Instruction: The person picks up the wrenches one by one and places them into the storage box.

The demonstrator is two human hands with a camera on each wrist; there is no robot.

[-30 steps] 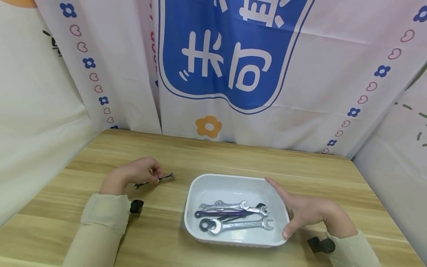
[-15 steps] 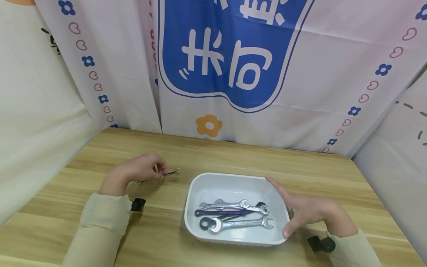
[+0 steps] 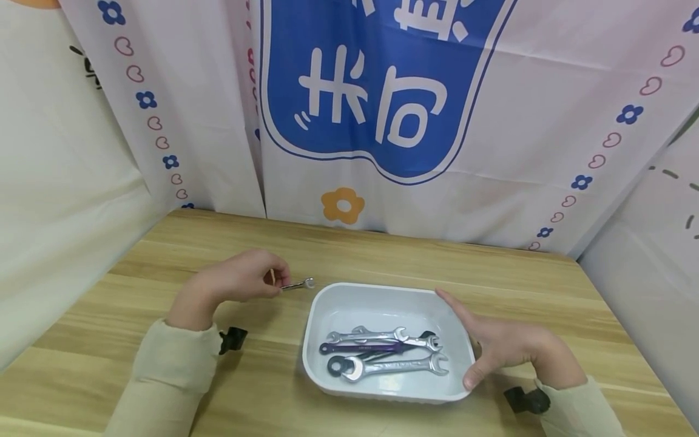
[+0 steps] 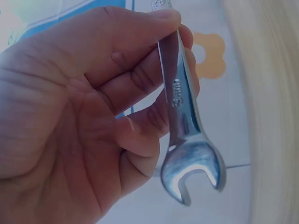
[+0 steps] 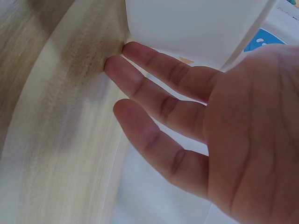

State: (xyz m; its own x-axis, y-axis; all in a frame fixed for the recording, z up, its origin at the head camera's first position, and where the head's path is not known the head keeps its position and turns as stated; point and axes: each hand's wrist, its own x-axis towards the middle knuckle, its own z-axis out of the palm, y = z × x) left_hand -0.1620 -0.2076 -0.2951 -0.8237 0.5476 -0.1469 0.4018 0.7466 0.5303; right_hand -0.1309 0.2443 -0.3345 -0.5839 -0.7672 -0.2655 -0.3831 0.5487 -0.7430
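Note:
Between thumb and fingers, my left hand (image 3: pixel 246 276) pinches a small chrome wrench (image 3: pixel 303 283), just left of the white plastic box (image 3: pixel 401 306). The left wrist view shows the wrench (image 4: pixel 180 109) close up, its open-ended head pointing down and size marks stamped on the shank. My right hand (image 3: pixel 499 343) rests against the box's right end, thumb and index finger spread along the rim. In the right wrist view its other fingers reach out nearly straight beside the box wall (image 5: pixel 187 28). Inside the box lie a purple wrench (image 3: pixel 357 348), a large silver wrench (image 3: pixel 401 367) and several others, partly overlapping.
The box stands on a wood-grain table (image 3: pixel 262 376). A printed white curtain (image 3: pixel 295 194) hangs along the table's back edge, and pale cloth (image 3: pixel 65 230) closes off the left side. A black strap mount (image 3: pixel 232 340) sits at the left wrist.
The left hand has moved right with the wrench, whose head is now near the box's back left corner. The right hand and the box have stayed put.

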